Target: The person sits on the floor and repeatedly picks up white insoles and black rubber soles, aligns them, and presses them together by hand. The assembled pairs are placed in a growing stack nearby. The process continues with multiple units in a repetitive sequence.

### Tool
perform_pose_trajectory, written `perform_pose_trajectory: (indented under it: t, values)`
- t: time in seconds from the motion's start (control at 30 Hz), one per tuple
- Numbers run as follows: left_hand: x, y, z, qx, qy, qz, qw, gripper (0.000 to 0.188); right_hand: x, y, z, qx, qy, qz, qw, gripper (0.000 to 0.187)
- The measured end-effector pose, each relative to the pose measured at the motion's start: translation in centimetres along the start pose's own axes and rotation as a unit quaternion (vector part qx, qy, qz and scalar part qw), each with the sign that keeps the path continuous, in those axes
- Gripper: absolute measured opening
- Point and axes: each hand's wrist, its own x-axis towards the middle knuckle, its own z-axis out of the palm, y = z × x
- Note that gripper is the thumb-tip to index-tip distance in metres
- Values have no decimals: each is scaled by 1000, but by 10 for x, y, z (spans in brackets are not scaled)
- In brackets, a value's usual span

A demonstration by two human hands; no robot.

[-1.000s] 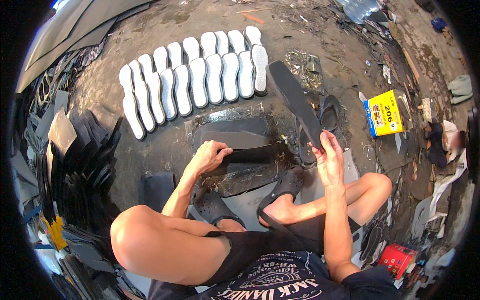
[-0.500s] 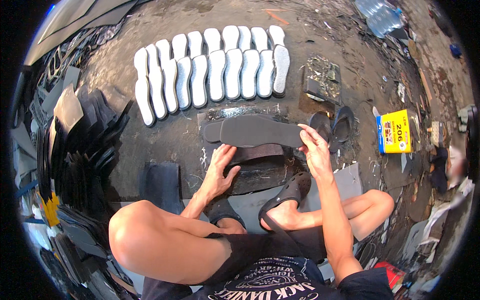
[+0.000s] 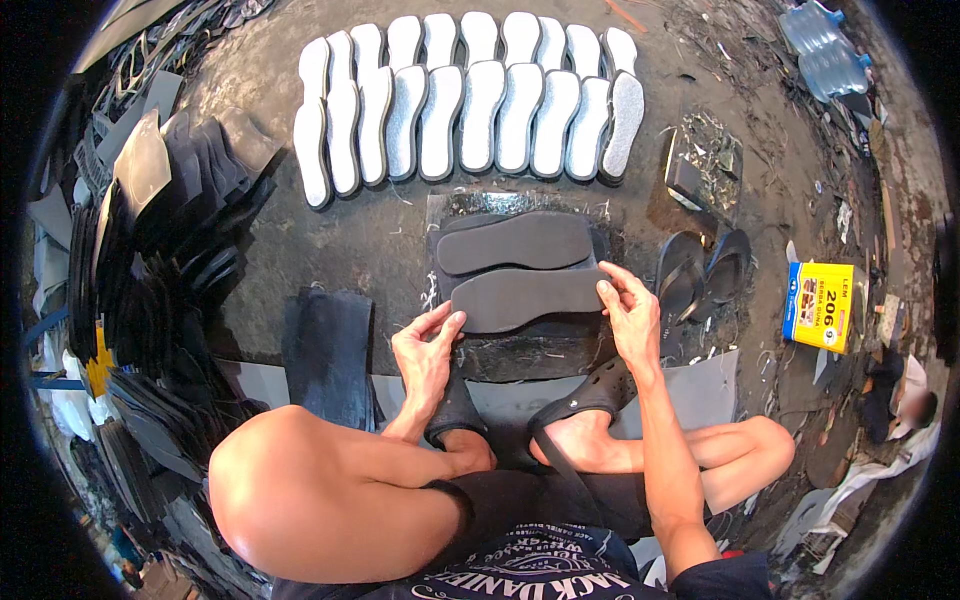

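Between my two hands lies a dark grey shoe sole (image 3: pixel 530 301), held level at both ends. My left hand (image 3: pixel 426 352) pinches its left tip between thumb and fingers. At the other end, my right hand (image 3: pixel 630 312) has thumb and fingers closed on the edge. Just beyond it a second dark sole (image 3: pixel 515 243) rests on a black work board (image 3: pixel 500 357), on top of other dark pieces partly hidden under it. Two rows of white-topped soles (image 3: pixel 484 115) stand further off on the floor.
Stacked black sheets and offcuts (image 3: pixel 150 280) fill the left side. A dark rectangular sheet (image 3: pixel 325 345) lies near my left knee. To the right are flip-flops (image 3: pixel 683 275), a yellow tin (image 3: pixel 818 307) and a scrap-covered block (image 3: pixel 704 165). A water bottle (image 3: pixel 825 50) lies at the far right.
The sole in my right hand has come nearer me, and my left hand now grips its other end. Another sole shows on the board behind it. The view has shifted.
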Motion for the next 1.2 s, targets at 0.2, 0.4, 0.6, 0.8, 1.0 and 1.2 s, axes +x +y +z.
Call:
perform_pose_trajectory:
  t: [0.2, 0.4, 0.6, 0.8, 1.0, 1.2]
  values:
    - [5, -1, 2, 83, 27, 65, 994, 39, -1, 13, 5, 111, -13, 35, 993, 30]
    - [9, -7, 3, 67, 32, 51, 996, 35, 0, 26, 4, 131, -25, 56, 990, 29]
    - [12, -9, 4, 69, 35, 53, 996, 32, 7, 33, 8, 124, -32, 53, 990, 28]
    - [15, -11, 4, 86, 31, 73, 993, 35, 11, 40, 9, 115, -20, 45, 992, 27]
    - [17, -16, 5, 89, 42, 86, 991, 34, 10, 28, 11, 40, 3, 34, 999, 28]
    - [18, 3, 7, 278, 42, 188, 941, 25, 6, 11, 22, -98, 53, -35, 993, 33]
